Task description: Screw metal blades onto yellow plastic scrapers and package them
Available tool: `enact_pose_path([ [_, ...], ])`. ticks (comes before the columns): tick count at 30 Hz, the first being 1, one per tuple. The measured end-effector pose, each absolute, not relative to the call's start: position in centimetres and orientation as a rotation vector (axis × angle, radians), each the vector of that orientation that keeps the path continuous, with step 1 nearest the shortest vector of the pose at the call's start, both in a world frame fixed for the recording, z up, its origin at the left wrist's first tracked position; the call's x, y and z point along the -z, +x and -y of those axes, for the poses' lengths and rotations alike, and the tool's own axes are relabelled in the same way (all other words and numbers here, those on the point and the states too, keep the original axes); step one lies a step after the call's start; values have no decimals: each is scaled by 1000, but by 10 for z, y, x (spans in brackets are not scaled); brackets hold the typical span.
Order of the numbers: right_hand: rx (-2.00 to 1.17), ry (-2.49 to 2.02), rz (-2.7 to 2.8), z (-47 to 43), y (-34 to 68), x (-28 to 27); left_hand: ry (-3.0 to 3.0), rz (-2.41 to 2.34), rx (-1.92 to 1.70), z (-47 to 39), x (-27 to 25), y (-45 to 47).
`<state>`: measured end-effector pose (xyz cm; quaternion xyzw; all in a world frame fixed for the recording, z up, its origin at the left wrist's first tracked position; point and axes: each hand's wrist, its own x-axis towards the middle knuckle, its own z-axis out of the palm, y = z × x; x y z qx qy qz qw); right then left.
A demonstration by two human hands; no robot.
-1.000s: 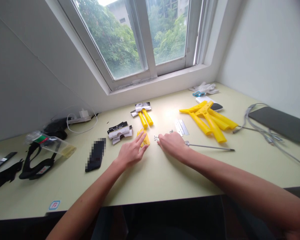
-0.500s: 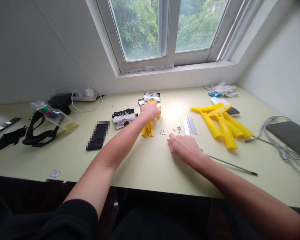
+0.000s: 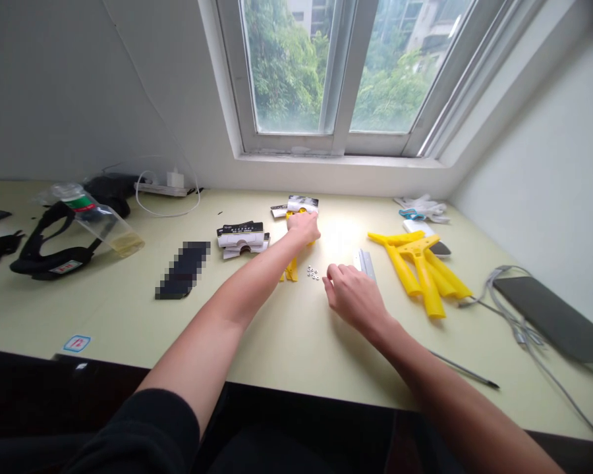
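At the far middle of the desk, my left hand (image 3: 304, 227) is curled down over a group of yellow plastic pieces (image 3: 290, 271). Its fingertips are hidden, so I cannot make out what they grip. Close to it lie printed cardboard sleeves (image 3: 303, 203). My right hand (image 3: 356, 293) is lower and to the right, fingers bent together just above the desktop; anything in them is too small or hidden to name. Several small nuts (image 3: 312, 272) lie left of its fingertips. Behind it, thin metal blades (image 3: 364, 262) are partly covered.
Yellow T-shaped plastic handles (image 3: 425, 263) lie on the right, before white gloves (image 3: 425, 208). A thin rod (image 3: 467, 370) lies near the front right, with grey cables (image 3: 511, 309) beyond. Leftward are more cardboard sleeves (image 3: 242, 238), a pixelated dark object (image 3: 184, 270) and a tilted bottle (image 3: 103, 220).
My right hand has risen a little and now covers the small screws and part of the blades. My left hand stays over the yellow pieces. The camera view has shifted.
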<state>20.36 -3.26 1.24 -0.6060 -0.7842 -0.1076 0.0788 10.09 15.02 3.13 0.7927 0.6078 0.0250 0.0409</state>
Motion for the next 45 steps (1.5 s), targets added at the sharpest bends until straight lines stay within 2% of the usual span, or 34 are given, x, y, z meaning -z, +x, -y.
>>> enact_pose_path([
  [6, 124, -1781, 2138, 25, 215, -20, 2458, -1823, -237, -132, -44, 98],
  [9, -153, -1702, 1898, 16, 225, -26, 2500, -1776, -403, -107, -51, 87],
  [11, -369, -1604, 1671, 9, 231, -31, 2519, -1683, -638, -83, -49, 73],
  [15, -817, -1273, 1301, -2, 229, -37, 2550, -1515, -984, -36, -30, 33],
  [17, -921, -1140, 1209, -4, 220, -38, 2564, -1462, -1095, -21, -16, 16],
  [23, -714, -1177, 1253, 1, 198, -33, 2617, -1265, -1329, -10, 8, -4],
  [28, -532, -1273, 1357, 8, 201, -33, 2659, -1106, -1315, -4, 13, -4],
  [35, -950, -1090, 1152, 11, 206, -29, 2511, -992, -1393, 9, 5, -3],
  [39, -914, -1081, 1153, 13, 207, -26, 1955, -1101, -1391, 3, -10, -8],
  [45, -984, -1045, 1190, 20, 203, -27, 1509, -785, -1065, -8, -16, -13],
])
